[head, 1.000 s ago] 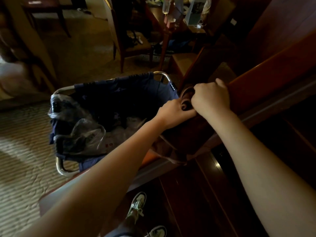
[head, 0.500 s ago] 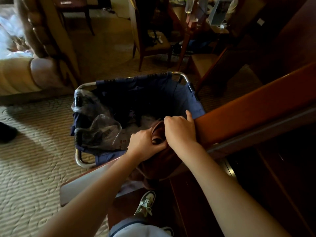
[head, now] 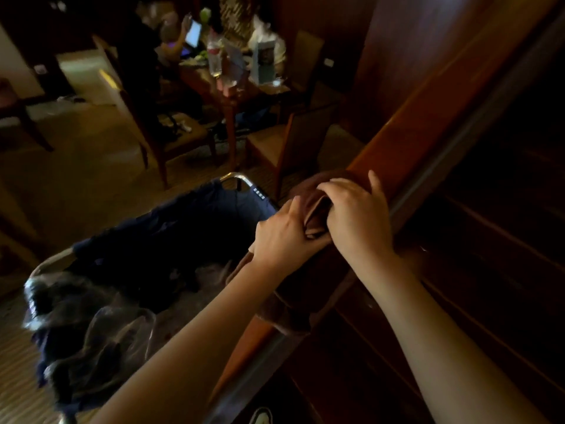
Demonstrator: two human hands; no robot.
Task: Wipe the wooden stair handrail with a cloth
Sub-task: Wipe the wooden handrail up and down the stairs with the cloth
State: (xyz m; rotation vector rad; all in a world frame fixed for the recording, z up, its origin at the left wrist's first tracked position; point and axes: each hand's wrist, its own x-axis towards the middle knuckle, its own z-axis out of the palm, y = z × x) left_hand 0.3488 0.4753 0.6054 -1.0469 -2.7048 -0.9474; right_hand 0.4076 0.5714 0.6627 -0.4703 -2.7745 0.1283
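Gripping a brown cloth (head: 316, 206) draped over the wooden handrail (head: 428, 117), the right hand (head: 357, 218) curls its fingers into the bunched fabric on the rail's top; the left hand (head: 284, 237) pinches the same cloth from the near side, touching the right hand; a loose end of cloth hangs below the rail; beside the rail, to the left, stands a cart (head: 238, 179) with a metal frame and dark blue fabric bag, clear plastic bags (head: 101, 325) lying at its near end; beyond it, a chair (head: 171, 130) and a cluttered counter (head: 226, 84) stand on the carpet (head: 76, 166).
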